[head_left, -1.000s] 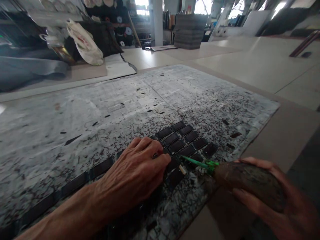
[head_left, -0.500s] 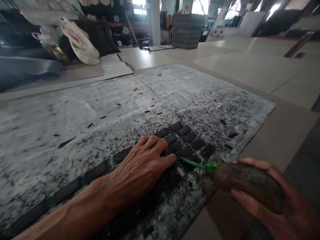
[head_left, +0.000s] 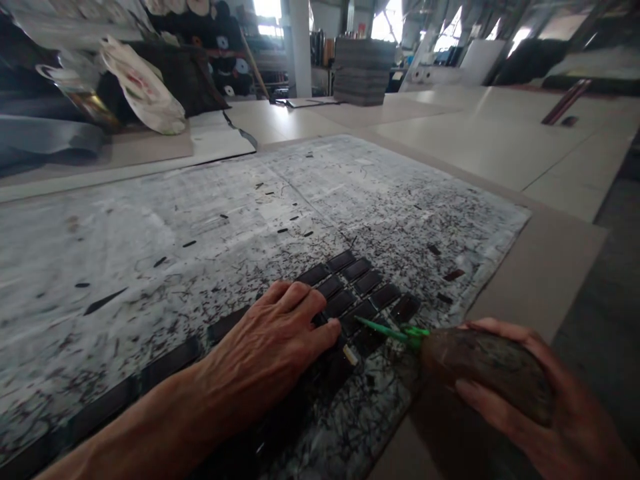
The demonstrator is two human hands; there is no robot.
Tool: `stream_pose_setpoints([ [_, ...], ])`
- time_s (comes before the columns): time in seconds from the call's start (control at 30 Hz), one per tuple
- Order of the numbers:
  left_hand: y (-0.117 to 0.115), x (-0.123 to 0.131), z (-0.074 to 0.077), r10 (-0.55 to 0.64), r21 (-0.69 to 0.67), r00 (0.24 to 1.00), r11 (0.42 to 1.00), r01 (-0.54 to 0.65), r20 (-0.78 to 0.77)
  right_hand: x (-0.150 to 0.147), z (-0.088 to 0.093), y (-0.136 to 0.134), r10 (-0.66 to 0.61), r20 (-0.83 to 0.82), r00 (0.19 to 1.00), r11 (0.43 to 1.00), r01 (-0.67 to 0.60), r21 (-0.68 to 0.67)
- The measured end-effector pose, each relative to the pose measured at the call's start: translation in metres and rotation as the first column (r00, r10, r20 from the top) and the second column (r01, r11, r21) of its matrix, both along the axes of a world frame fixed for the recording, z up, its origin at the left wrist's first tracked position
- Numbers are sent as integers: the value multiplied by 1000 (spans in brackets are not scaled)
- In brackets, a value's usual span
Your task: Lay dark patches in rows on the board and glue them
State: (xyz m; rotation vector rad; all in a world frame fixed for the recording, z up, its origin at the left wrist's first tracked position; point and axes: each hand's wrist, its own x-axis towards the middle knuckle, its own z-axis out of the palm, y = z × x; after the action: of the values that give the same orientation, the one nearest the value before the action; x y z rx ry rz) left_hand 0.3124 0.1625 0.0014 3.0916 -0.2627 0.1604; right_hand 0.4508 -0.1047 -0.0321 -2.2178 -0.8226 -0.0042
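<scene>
My left hand (head_left: 273, 343) lies knuckles-up on a row of small black rectangular pieces (head_left: 357, 287), its bent fingers pressing them onto a scratched, paint-speckled cutting mat (head_left: 200, 220). My right hand (head_left: 530, 400) is wrapped round the dark rounded wooden handle (head_left: 485, 373) of a tool. The tool's thin green tip (head_left: 387, 330) points left and rests on the black pieces just beyond my left fingertips. A long black strip (head_left: 165, 363) runs from under my left forearm toward the lower left.
The mat lies on a large beige table (head_left: 500, 153) whose edge drops off at the right. A white bag (head_left: 145, 93) and dark rolls sit at the back left. A stack of grey sheets (head_left: 363, 80) stands at the back. Small black offcuts dot the mat.
The view has swung a little, so everything sits slightly further left. Both hands keep their hold and placement on the black pieces.
</scene>
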Motion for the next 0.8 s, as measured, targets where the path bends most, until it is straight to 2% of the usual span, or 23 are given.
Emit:
stream_pose_setpoints([
  [0.23, -1, 1, 1, 9, -32, 999, 999, -10, -50, 4, -3, -7, -96, -32, 995, 995, 95, -11],
  [0.37, -1, 1, 1, 14, -49, 999, 999, -16, -44, 6, -4, -6, -96, -35, 995, 995, 96, -10],
  [0.6, -5, 7, 13, 47, -148, 976, 986, -80, -212, 7, -5, -9, -83, 15, 996, 996, 84, -22],
  [0.8, -2, 11, 5, 18, -154, 990, 987, -40, -141, 10, -6, -10, -113, -11, 994, 994, 113, -9],
])
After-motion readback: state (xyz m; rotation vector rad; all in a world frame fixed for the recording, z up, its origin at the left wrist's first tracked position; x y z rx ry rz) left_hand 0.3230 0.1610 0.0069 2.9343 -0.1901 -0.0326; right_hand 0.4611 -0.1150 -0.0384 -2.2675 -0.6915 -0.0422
